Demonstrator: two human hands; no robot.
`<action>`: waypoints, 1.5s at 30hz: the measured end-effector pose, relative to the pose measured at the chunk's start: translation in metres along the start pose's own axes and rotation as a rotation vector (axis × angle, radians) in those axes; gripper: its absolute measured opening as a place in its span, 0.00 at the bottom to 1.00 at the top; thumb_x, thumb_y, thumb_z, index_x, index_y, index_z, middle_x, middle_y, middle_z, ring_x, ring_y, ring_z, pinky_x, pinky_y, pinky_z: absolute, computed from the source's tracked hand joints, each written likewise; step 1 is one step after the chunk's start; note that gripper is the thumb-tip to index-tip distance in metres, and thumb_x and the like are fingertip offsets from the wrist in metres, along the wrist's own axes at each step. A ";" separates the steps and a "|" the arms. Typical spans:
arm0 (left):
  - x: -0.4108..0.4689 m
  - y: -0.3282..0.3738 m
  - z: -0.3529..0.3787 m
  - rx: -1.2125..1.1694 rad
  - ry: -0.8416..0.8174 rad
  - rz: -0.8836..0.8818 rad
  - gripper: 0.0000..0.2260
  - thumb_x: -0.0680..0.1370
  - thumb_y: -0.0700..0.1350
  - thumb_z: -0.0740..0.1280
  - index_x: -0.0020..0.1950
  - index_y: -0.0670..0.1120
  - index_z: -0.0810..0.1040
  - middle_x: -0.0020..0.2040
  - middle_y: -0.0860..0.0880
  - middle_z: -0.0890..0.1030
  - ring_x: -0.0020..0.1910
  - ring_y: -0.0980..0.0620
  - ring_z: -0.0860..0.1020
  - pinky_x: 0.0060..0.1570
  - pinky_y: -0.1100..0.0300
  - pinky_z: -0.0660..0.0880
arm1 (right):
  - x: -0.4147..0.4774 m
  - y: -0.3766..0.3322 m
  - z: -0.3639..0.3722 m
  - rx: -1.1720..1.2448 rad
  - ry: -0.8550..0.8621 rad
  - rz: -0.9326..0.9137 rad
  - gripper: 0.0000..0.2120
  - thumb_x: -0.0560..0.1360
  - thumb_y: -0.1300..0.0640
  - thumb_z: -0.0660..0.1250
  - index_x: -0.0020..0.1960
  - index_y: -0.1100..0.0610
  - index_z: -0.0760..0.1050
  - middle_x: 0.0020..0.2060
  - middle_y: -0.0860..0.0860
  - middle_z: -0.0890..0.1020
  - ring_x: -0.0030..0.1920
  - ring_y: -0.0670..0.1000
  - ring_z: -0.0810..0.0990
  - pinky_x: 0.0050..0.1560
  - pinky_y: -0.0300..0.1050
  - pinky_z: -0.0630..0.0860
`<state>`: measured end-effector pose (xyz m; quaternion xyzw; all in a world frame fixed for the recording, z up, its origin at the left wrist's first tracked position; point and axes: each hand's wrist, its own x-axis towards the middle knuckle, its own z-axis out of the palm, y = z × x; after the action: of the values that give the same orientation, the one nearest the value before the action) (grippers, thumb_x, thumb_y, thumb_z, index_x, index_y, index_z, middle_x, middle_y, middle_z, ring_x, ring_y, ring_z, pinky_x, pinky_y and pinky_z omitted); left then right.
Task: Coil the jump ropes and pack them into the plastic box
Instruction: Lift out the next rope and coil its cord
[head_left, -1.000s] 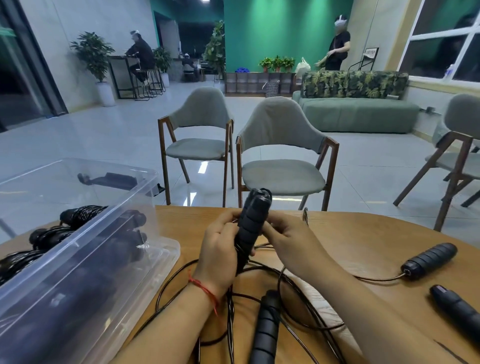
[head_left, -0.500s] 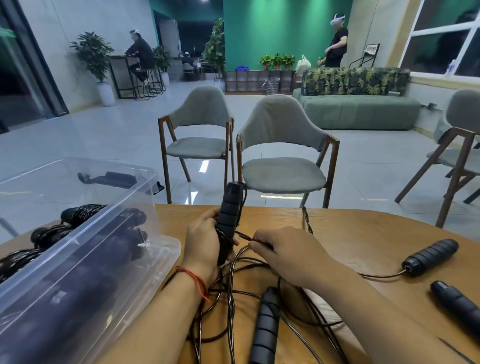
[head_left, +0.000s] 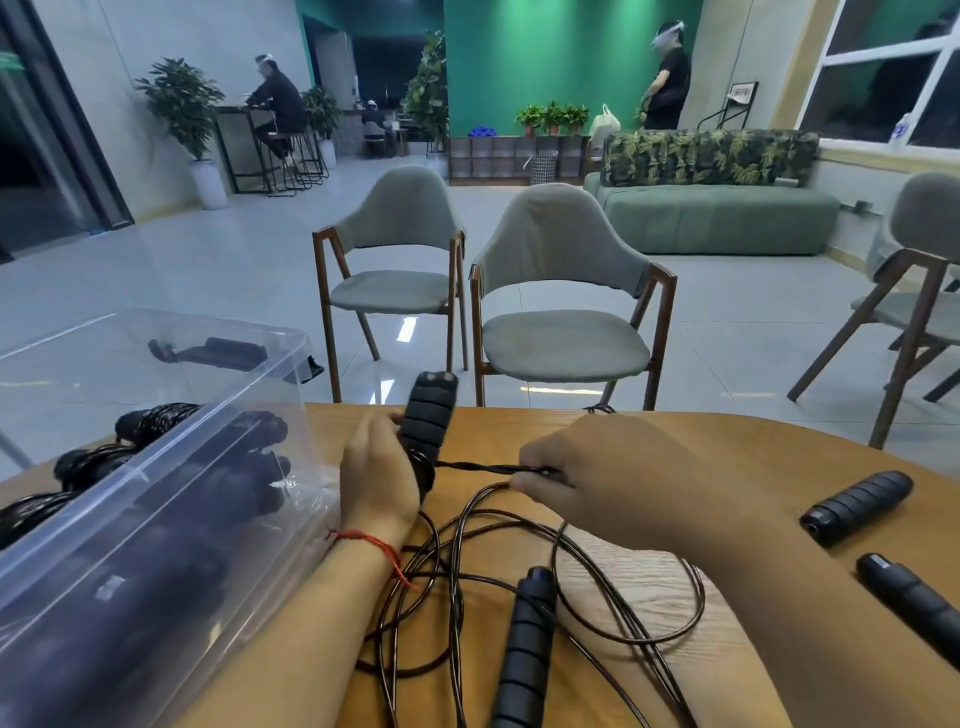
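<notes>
Head view shows the fingers (head_left: 382, 431) of the left hand (head_left: 376, 483) curled around a black handle (head_left: 430, 415), which stands nearly upright above the table edge, its top leaning a little to the right. The cord (head_left: 478, 466) is wound some turns around the lower part of this handle. From there it runs as a twisted, tight line to the right hand (head_left: 613, 483), whose fingertips (head_left: 535, 467) pinch it together. The rest of the cord lies in loose loops on the wooden table (head_left: 727, 457) under both forearms, and the second handle (head_left: 524, 649) lies flat among them. A red string (head_left: 371, 543) is around the left wrist.

Two other handles (head_left: 854, 506) lie well apart at the right. The clear plastic box (head_left: 156, 467) stands just beside the left forearm, with coiled ropes (head_left: 156, 421) inside.

A framed sign (head_left: 743, 93) stands at the back wall; its writing is too small to read.

Half a second ago the right hand was close beside the handle, at the loose cord. Now it has gone to the right and the cord between both hands is stretched. The left hand and handle moved slightly to the left.
</notes>
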<state>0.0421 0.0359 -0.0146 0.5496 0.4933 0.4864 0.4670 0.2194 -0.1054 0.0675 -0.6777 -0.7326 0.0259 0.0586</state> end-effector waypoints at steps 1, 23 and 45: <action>-0.004 0.001 0.002 0.059 -0.023 0.048 0.10 0.85 0.48 0.56 0.54 0.51 0.77 0.47 0.42 0.81 0.45 0.40 0.82 0.39 0.45 0.80 | 0.000 -0.004 -0.001 -0.012 0.022 -0.033 0.19 0.87 0.39 0.56 0.40 0.44 0.68 0.34 0.46 0.76 0.36 0.45 0.74 0.36 0.41 0.64; -0.033 0.006 0.015 0.522 -0.459 0.487 0.18 0.85 0.61 0.48 0.53 0.60 0.77 0.43 0.53 0.81 0.44 0.57 0.80 0.45 0.46 0.81 | -0.002 0.006 -0.010 0.098 0.506 -0.178 0.12 0.80 0.39 0.69 0.47 0.46 0.84 0.36 0.38 0.79 0.36 0.42 0.75 0.37 0.30 0.61; -0.055 0.006 0.018 0.266 -0.896 0.855 0.49 0.72 0.51 0.83 0.83 0.58 0.54 0.58 0.52 0.83 0.50 0.54 0.85 0.46 0.53 0.85 | 0.002 0.055 0.010 0.818 -0.004 0.139 0.17 0.70 0.39 0.82 0.42 0.52 0.87 0.37 0.54 0.82 0.39 0.47 0.77 0.45 0.49 0.72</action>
<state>0.0585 -0.0202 -0.0144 0.9017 0.0432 0.2871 0.3203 0.2727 -0.0982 0.0515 -0.6462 -0.6146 0.3199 0.3198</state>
